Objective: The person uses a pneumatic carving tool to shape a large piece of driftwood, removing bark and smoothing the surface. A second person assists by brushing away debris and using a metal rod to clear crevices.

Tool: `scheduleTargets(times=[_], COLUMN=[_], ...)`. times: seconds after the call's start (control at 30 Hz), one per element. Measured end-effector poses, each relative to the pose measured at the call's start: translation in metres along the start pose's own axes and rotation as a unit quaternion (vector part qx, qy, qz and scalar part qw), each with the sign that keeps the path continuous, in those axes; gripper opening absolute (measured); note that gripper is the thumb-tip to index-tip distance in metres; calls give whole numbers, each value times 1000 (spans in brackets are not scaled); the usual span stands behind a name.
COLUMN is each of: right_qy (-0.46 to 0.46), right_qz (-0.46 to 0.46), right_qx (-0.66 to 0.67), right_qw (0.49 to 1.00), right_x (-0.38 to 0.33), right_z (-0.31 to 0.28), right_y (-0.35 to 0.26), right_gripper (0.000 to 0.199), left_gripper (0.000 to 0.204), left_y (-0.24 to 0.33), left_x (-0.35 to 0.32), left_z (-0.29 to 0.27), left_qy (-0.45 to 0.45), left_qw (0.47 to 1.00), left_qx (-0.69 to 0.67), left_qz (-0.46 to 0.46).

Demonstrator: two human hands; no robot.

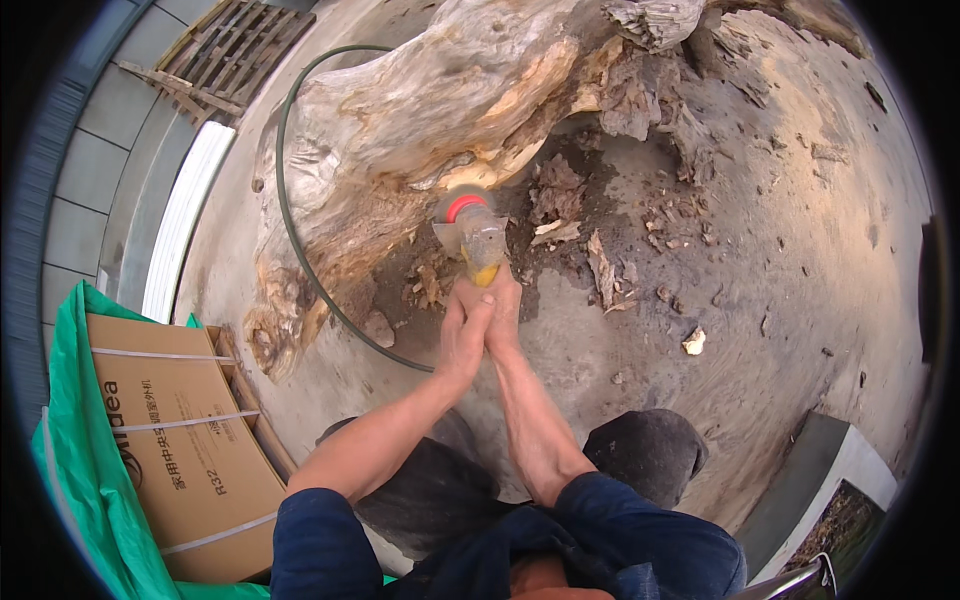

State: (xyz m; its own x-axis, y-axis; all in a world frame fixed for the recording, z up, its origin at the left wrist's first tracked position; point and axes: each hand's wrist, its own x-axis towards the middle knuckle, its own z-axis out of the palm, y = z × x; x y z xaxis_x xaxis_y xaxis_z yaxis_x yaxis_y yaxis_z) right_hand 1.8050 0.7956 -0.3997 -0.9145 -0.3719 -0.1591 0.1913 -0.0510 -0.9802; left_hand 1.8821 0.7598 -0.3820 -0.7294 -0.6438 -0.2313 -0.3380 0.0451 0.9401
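Both my hands are closed round the body of an angle grinder (484, 238), dusty grey with a yellow patch. My left hand (464, 325) wraps it from the left, and my right hand (504, 305) grips it on the right, pressed against the left. At the grinder's far end a round disc with a red centre looks blurred, up against the lower side of a big weathered log (400, 130). The wood beside the disc is paler and orange, with the bark gone. My hands partly hide the grinder's handle.
A dark green hose or cable (284, 190) loops over the log towards my hands. Bark pieces (602, 268) and wood chips litter the ground. To the left stand a strapped cardboard box (185, 450) under green sheeting (110, 500), white strips (186, 225) and a wooden pallet (225, 55).
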Motion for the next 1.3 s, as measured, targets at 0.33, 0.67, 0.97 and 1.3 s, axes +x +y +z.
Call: scheduleTargets(times=[0.33, 0.67, 0.97, 1.3], right_qy=[-30, -50, 47, 92], right_qz=[-55, -36, -6, 20], right_qx=[-18, -1, 121, 71], right_qw=[998, 998, 991, 993], right_x=[1, -5, 3, 23], right_z=[18, 31, 4, -23], right_y=[41, 40, 25, 10], right_gripper=[36, 38, 32, 29], left_gripper=[62, 61, 67, 91], left_y=[6, -17, 3, -2], left_x=[-3, 4, 6, 17], left_z=[3, -3, 38, 57], left_qy=[51, 119, 121, 30], left_qw=[985, 975, 991, 998], left_qx=[-160, -184, 8, 27], left_qz=[-42, -34, 53, 54])
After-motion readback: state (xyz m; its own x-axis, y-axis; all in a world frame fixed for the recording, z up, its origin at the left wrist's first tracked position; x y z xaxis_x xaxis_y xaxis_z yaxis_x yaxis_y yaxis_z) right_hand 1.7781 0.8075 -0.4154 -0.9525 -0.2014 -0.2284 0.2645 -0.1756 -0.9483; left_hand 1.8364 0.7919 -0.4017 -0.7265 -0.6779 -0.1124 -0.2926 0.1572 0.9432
